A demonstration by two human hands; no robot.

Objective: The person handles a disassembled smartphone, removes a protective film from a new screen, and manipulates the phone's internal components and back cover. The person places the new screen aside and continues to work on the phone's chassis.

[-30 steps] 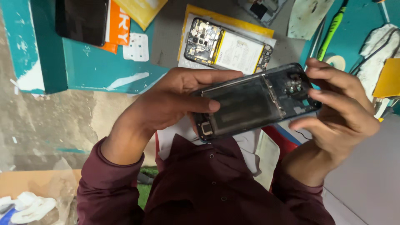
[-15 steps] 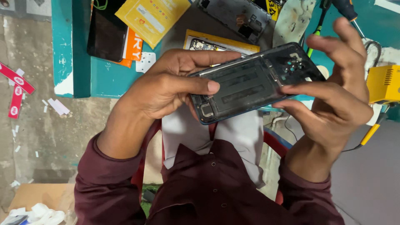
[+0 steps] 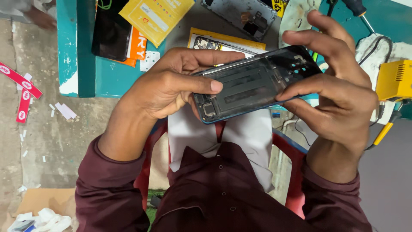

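Observation:
I hold a dark phone back frame (image 3: pixel 253 83) over my lap, its inner side up and its blue edge showing along the bottom. My left hand (image 3: pixel 171 83) grips its left end, thumb pressed flat on the inner face, fingers curled behind. My right hand (image 3: pixel 339 86) pinches the right end near the camera cut-outs, thumb on the lower edge, fingers raised above. An opened phone (image 3: pixel 214 44) lies on a yellow sheet on the teal bench (image 3: pixel 103 77) just behind the frame.
On the bench: a black phone (image 3: pixel 110 30), a yellow packet (image 3: pixel 156 17), a grey phone chassis (image 3: pixel 240 15), a screwdriver (image 3: pixel 356 8). A yellow soldering station (image 3: pixel 395 79) stands at the right with a cable. Red label strips (image 3: pixel 19 83) litter the floor. I sit on a red chair (image 3: pixel 292 172).
The view has tilted down and the bench's contents have slid lower in frame. My right fingers have lifted off the frame's far end; my left thumb has moved onto its inner face.

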